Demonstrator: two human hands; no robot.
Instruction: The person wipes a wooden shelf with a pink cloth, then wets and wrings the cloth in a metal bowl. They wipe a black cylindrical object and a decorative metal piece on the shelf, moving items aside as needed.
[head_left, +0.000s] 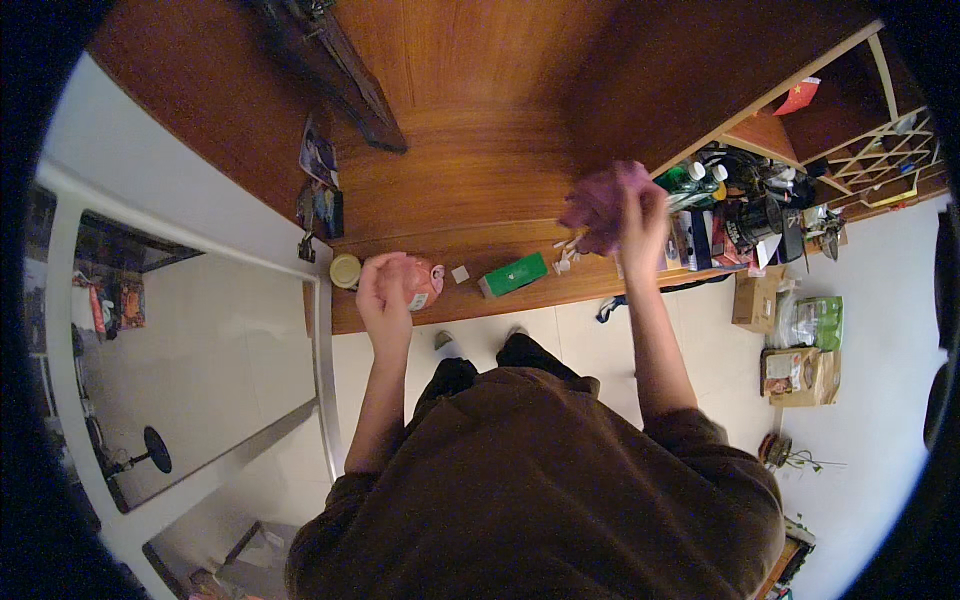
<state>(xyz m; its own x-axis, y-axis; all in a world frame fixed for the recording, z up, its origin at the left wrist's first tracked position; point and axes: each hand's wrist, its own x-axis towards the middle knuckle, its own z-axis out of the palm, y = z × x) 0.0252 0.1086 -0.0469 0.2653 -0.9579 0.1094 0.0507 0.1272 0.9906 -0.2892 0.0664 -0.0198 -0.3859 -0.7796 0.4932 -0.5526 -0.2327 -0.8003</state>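
Observation:
In my right hand (643, 225) is a crumpled purple cloth (604, 206), bunched in the fingers above the right part of the wooden desktop (495, 247). At the desk's front left, my blurred left hand (384, 289) overlaps a pinkish-red drink can (426, 283). The can's top with its pull tab faces right. Whether the left fingers grip the can or only pass over it cannot be told. Between the hands lie a green box (515, 275), a small white square piece (460, 274) and several small white pieces (564, 260), the latter close to the cloth.
Left of the can stands a jar with a pale lid (346, 271). Green bottles with white caps (686, 180), boxes and a black container (754, 219) crowd the right side. A dark object (352, 90) is at the back left. Cardboard boxes (755, 300) sit on the floor at right.

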